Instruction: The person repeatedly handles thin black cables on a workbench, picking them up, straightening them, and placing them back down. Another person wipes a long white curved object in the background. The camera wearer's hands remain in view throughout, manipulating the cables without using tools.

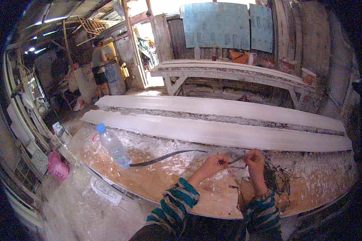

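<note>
My left hand (215,164) and my right hand (254,160) are raised over the worktable, fingers pinched, with a short dark strip (237,161) stretched between them. Its material is too small to make out. Beside and under my right forearm lies a tangled bundle of thin dark strands (280,176). A longer flat black strip (161,159) curves across the wooden tabletop to the left of my hands. Its near end lies by the base of a clear plastic bottle (113,145) with a blue cap, which leans or lies at a slant.
Two long white moulded strips (229,130) lie along the table's far side. Behind stands a white-smeared bench (229,71) with an orange bucket (239,56) and several containers. At the far left a person (98,66) stands by a blue drum (115,78). A pink sack (58,165) sits left.
</note>
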Tool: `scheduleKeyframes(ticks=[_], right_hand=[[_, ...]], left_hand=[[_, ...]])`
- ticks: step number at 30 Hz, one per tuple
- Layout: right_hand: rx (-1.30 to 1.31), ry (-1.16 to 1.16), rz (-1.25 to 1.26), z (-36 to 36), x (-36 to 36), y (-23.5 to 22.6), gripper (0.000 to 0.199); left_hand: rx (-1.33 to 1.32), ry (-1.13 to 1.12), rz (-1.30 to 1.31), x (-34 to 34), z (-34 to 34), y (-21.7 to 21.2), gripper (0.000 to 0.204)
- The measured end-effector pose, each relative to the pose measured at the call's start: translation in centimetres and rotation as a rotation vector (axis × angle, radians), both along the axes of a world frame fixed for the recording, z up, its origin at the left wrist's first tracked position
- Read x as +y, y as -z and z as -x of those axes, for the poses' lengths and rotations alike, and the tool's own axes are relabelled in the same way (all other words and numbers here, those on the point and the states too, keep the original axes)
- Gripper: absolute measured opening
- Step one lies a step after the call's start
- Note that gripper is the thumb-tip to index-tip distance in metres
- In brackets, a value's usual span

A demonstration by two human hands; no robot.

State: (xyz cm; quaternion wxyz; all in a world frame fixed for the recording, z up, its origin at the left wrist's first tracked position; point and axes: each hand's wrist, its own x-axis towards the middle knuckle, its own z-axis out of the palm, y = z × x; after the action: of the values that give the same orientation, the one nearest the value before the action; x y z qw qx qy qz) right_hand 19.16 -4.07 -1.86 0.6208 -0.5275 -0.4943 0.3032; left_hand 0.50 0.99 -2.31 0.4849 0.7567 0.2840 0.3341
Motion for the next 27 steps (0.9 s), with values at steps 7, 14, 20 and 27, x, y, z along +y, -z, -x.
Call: scheduleKeyframes(ticks=[7,14,20,27], right_hand=[[-0.155,0.109,-0.175,0.2,0.0,-0.4,0.006],[-0.161,0.053,-0.16,-0.3,0.3,0.8,0.015],[-0.365,-0.173,-0.053,1.5,-1.4,-1.1,0.012],[0.257,-0.657,0.287,4.0,-3.1,-2.6,0.018]], left_hand=[[-0.146,0.428,0.291,-0.5,-1.1,1.7,0.019],[-0.136,-0.29,0.073,0.6,0.2,0.8,0.017],[-0.294,-0.537,0.257,1.3,0.7,0.8,0.012],[-0.297,-0.635,0.338,1.3,1.2,0.5,0.009]])
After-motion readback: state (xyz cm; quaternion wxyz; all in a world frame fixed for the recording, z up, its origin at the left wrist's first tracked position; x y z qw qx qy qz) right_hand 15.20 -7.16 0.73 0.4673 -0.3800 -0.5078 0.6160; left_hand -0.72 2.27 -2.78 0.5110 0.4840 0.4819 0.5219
